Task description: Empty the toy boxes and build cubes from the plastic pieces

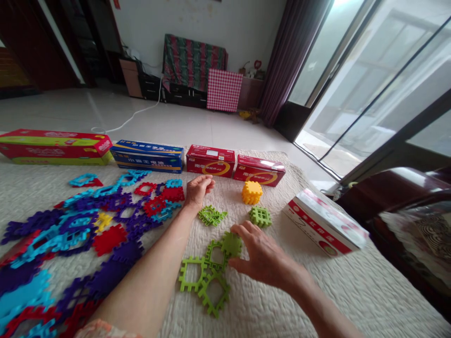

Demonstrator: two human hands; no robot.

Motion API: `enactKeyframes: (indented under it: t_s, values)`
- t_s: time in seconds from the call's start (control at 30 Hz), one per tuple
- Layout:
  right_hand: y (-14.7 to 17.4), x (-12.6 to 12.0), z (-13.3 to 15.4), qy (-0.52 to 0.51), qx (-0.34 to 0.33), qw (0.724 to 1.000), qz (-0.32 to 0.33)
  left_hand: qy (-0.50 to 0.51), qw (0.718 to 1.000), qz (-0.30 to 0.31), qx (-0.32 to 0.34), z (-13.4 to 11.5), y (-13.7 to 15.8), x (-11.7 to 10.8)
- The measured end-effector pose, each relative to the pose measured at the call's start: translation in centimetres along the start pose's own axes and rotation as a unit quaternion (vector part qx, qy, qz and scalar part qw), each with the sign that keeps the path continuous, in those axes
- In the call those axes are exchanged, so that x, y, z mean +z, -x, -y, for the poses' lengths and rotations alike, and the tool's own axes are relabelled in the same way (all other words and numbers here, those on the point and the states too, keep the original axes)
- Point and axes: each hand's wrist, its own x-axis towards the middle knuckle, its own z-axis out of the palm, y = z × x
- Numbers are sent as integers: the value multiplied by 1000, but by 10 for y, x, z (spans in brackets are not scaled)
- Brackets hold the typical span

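My left hand point(199, 191) hovers over the bedspread just in front of the red boxes, fingers curled in, and no piece shows in it. My right hand point(259, 253) reaches in from the right with thumb and fingers apart. Its fingertips are at the edge of a solid green square piece point(231, 244); whether they touch it I cannot tell. Beside that piece lie several green frame pieces point(192, 274), partly overlapping. A green piece with a triangular pattern point(212, 216) lies near my left wrist. Beyond my right hand sit a green window piece point(260, 216) and a yellow block point(252, 192).
A heap of purple, blue and red interlocking pieces point(109, 239) covers the left side. Along the back stand a red-green box point(56, 148), a blue box point(148, 156) and two red boxes point(210, 160). A white-red box point(326, 224) stands at the right.
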Motion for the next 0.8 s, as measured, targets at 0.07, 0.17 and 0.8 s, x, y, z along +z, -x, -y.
enactKeyframes:
  t_s: [0.07, 0.17, 0.8]
  values:
    - [1, 2, 2, 21, 1, 1000, -4, -3, 1000, 1, 0, 0, 0, 0]
    - [1, -1, 3, 15, -14, 1000, -14, -8, 1000, 2, 1, 0, 0, 0]
    - [-5, -30, -79, 62, -8, 984, -166, -19, 1000, -1, 0, -1, 1, 0]
